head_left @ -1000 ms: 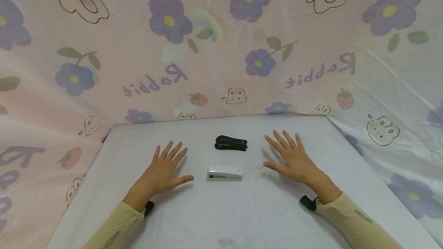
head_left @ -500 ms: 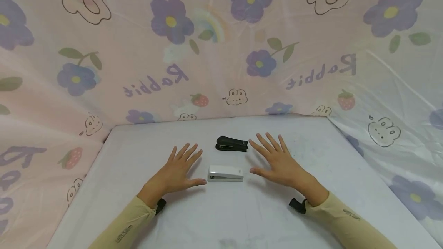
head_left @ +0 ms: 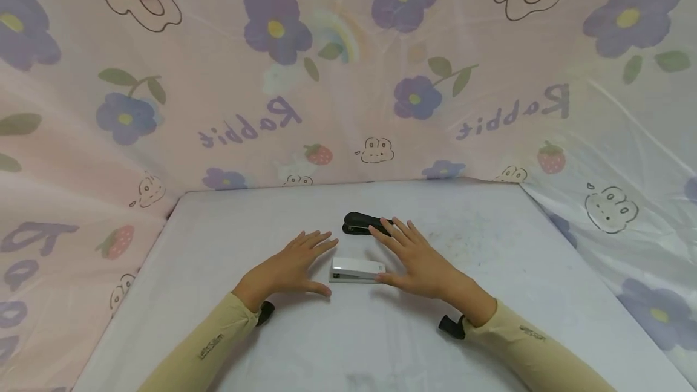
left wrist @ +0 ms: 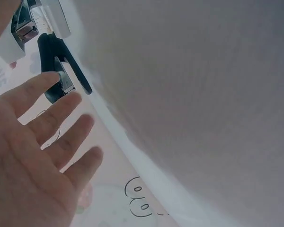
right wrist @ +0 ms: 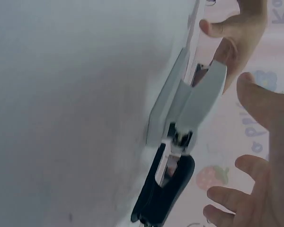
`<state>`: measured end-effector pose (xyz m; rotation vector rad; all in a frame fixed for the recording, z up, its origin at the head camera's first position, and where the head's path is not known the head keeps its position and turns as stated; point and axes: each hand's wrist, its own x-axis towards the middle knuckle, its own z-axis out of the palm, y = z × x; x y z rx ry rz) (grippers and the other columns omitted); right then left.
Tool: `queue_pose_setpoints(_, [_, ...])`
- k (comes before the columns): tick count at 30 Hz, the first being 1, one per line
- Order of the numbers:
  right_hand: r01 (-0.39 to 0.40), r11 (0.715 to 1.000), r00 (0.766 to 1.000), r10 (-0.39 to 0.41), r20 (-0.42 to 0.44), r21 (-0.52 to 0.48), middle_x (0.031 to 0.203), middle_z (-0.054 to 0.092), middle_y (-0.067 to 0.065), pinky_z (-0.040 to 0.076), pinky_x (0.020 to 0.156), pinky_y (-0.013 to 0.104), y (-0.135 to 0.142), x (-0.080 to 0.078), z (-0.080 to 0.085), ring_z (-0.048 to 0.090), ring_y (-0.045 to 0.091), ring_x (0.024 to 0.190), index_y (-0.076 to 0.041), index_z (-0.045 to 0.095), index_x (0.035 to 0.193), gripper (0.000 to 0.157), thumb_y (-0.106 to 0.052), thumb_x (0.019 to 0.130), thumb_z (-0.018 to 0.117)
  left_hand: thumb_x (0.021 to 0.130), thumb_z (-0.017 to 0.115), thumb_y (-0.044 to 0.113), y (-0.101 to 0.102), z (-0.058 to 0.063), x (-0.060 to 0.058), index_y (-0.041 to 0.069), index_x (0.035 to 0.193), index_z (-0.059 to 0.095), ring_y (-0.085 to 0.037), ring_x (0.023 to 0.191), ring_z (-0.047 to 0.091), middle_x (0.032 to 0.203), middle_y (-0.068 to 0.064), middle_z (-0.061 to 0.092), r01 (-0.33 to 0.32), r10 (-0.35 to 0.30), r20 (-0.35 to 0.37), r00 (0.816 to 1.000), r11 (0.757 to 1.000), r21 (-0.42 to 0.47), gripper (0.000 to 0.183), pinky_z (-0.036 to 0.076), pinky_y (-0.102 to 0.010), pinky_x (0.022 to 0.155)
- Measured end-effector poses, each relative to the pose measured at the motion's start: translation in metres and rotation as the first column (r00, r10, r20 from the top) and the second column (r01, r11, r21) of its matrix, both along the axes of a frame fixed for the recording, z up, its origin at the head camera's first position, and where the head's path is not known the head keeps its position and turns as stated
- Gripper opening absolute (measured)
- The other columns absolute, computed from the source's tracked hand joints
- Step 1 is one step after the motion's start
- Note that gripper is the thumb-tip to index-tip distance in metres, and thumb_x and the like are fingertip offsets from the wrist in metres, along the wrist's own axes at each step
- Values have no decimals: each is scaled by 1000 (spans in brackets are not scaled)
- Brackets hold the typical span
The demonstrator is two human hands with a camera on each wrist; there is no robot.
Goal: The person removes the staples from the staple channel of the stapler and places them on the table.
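Note:
A white stapler (head_left: 356, 269) lies sideways on the white table, its mouth toward the left. Behind it sits a black stapler (head_left: 359, 222), whose right end is partly covered by fingers in the head view. My left hand (head_left: 294, 265) hovers just left of the white stapler, fingers spread and thumb apart, holding nothing. Over the right side is my right hand (head_left: 416, 262), also spread; its thumb overlaps the white stapler's right end, and I cannot tell if it touches. In the right wrist view the white stapler (right wrist: 199, 101) and black stapler (right wrist: 165, 189) stand beyond the fingers.
The white tabletop (head_left: 245, 349) extends around both staplers, with faint grey smudges at right. A patterned curtain (head_left: 337, 95) with flowers and rabbits hangs behind the table and along both sides. Black wrist cameras (head_left: 452, 326) sit under both sleeves.
Both hands have moved inward toward the white stapler, the right one leftward and the left one rightward. Neither stapler has shifted on the table; the head view has tilted slightly.

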<state>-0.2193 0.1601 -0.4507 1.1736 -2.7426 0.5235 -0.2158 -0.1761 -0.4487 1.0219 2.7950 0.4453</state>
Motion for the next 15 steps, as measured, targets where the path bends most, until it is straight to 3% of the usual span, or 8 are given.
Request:
queue_pose_setpoints(6, [-67,991,991,79,106,-117,174,30,17,25,126,64,-15,4,-1,25,42,161,-18,28,171,95,-50,97,78,84,90,52,3,-3,-7,12,159,51,-37,146,47,158,-12,52,12,-12,67,998,1000,4,94,39,-56,120])
queue_pose_setpoints(10, [-69,984,979,98,179,-163,173,34,8,34,122,60,-25,5,-4,31,34,160,-21,30,170,91,-48,98,78,84,91,50,8,-3,-9,15,149,61,-32,137,53,147,-6,58,-14,13,86,996,1000,9,80,46,-53,114])
queue_pose_setpoints(15, [-83,975,972,125,201,-207,165,44,7,43,117,57,-37,5,-8,43,30,151,-17,38,166,85,-41,97,82,81,94,47,14,-2,-10,15,135,69,-25,122,56,135,-4,63,-67,67,69,995,998,0,67,52,-47,105])
